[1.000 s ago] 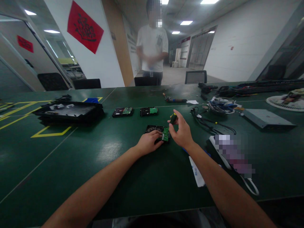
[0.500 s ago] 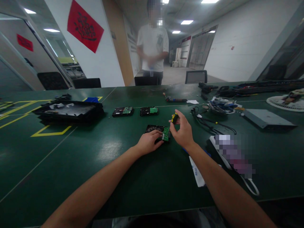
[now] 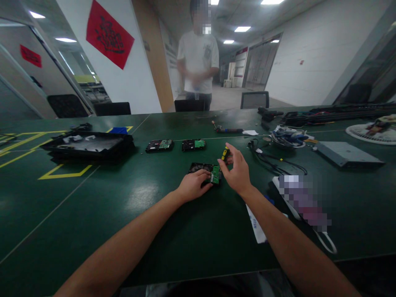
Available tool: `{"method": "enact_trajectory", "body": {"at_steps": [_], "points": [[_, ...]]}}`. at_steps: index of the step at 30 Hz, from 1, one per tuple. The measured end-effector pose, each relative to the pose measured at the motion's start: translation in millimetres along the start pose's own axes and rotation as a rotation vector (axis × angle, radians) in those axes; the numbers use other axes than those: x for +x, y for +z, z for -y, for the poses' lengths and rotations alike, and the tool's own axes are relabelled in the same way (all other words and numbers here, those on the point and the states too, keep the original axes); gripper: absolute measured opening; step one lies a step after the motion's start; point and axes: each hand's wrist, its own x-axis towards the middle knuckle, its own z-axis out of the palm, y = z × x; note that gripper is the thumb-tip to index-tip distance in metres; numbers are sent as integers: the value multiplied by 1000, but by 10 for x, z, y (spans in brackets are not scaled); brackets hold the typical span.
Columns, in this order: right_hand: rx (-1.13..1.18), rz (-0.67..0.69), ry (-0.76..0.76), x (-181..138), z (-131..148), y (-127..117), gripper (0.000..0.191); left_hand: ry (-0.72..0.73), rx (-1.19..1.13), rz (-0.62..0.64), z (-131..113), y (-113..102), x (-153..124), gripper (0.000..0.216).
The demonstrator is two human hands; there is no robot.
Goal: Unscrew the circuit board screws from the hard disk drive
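Note:
A hard drive (image 3: 215, 175) with a green circuit board lies on the table in front of me. My left hand (image 3: 195, 184) rests over its left and near side, fingers pressing on the board and thumb at the near edge. Just right of the drive, my right hand (image 3: 237, 171) pinches a small yellow-and-black screwdriver (image 3: 225, 154) between thumb and fingers. Its handle is tilted and its shaft cannot be made out. Farther back lie two more hard drives, one on the left (image 3: 159, 145) and one on the right (image 3: 193, 144).
Black trays (image 3: 89, 144) are stacked at the left. On the right are bundled cables (image 3: 287, 137), a grey metal box (image 3: 349, 153), a power drill (image 3: 270, 112) and a pixelated phone-like object (image 3: 305, 202). A white packet (image 3: 256, 225) lies beneath my right forearm. A person (image 3: 198, 62) stands across the table.
My right hand has shifted slightly left, and the screwdriver in it has turned a little, showing more yellow. The left hand stays on the hard drive.

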Motion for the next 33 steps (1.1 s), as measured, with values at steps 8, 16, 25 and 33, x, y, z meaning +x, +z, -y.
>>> {"method": "enact_trajectory", "body": {"at_steps": [8,16,25,33], "points": [[69,20,-47,-2,37,-3,63,8,-2,-1,9,2,-6,25],[8,-2,-41,8,53,-14,60,3,-2,-3,-8,-12,-1,25],[5,7,-5,5,38,-5,61,3,0,2,7,6,-2,26],[40,33,-12,9,24,-4,67,5,8,10,7,-7,-5,25]]}}
